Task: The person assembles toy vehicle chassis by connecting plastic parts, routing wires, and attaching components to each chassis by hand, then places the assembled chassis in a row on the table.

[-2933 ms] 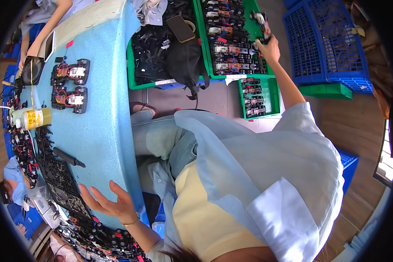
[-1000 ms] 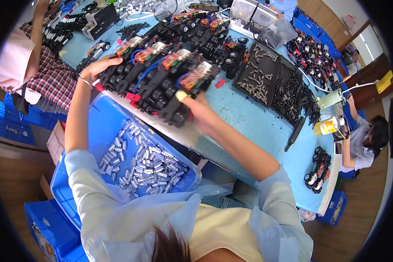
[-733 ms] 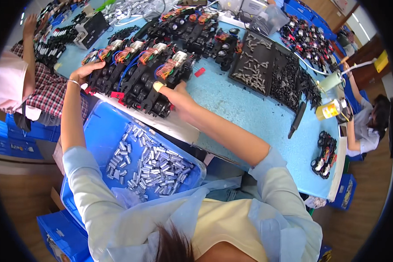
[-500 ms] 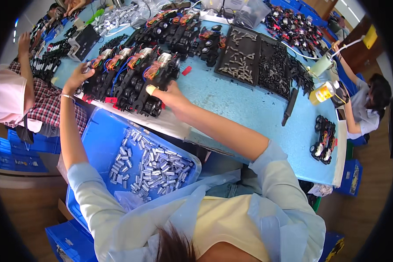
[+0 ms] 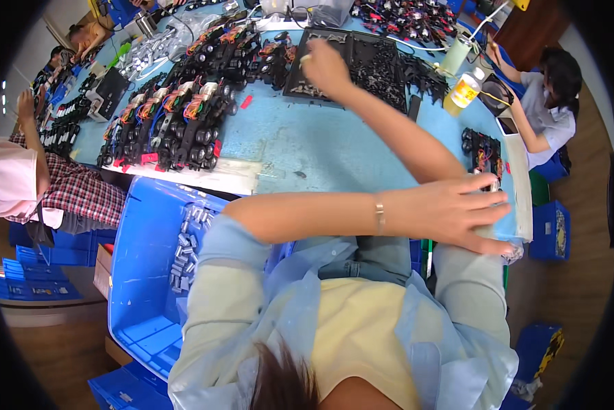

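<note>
- Toy cars (image 5: 174,130), bare frames with wheels and coloured wires, stood side by side at the near left edge of the blue table (image 5: 280,143); more cars (image 5: 481,147) lay near its right end, partly behind my left hand (image 5: 454,212).
- My right hand (image 5: 326,67) was over the left compartment of the black tray (image 5: 352,49), among small grey pieces (image 5: 308,89). Its fingers were blurred, so I cannot tell whether they gripped or touched anything.
- My left hand was spread, back upward, with nothing in its grasp. It was just beside the right-end cars; contact I cannot tell.
- My forearms crossed, the left one nearer my body.
- I took the step in hand to be a double reach: right hand at the pieces, left hand at the cars.
- By my judgement, the next move called for a light fingertip pinch at the tray, left fingers closing around a car's sides, and care not to bump one arm with the other.
- Below the table edge, a blue bin (image 5: 136,287) held short metal tubes (image 5: 184,256).
</note>
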### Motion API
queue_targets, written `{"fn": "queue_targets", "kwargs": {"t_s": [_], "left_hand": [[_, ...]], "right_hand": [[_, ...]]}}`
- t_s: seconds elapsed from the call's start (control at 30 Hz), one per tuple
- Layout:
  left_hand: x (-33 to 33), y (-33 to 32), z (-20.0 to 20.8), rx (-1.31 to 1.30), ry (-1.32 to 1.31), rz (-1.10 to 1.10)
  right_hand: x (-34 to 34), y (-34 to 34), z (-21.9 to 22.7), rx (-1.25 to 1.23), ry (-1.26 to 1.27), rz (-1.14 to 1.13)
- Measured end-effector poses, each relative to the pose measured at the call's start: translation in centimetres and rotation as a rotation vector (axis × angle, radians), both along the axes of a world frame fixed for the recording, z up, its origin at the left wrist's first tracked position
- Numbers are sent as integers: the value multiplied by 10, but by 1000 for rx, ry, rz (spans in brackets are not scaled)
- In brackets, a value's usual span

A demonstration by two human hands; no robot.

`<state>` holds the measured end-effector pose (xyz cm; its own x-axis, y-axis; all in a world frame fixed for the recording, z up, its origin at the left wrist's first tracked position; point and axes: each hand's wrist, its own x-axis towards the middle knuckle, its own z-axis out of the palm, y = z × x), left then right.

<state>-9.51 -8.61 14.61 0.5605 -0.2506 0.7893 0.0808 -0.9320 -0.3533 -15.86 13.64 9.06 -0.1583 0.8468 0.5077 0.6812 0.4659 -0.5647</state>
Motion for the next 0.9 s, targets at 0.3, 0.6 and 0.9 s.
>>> {"fn": "queue_targets", "kwargs": {"t_s": [0.3, 0.6, 0.9], "left_hand": [[6, -63, 16, -280, -111, -483], [-155, 7, -56, -756, 8, 400], [-247, 29, -93, -972, -296, 646]], "right_hand": [[101, 110, -5, 358, -468, 8], [-61, 116, -50, -817, 245, 82], [-59, 135, -53, -778, 226, 64]]}}
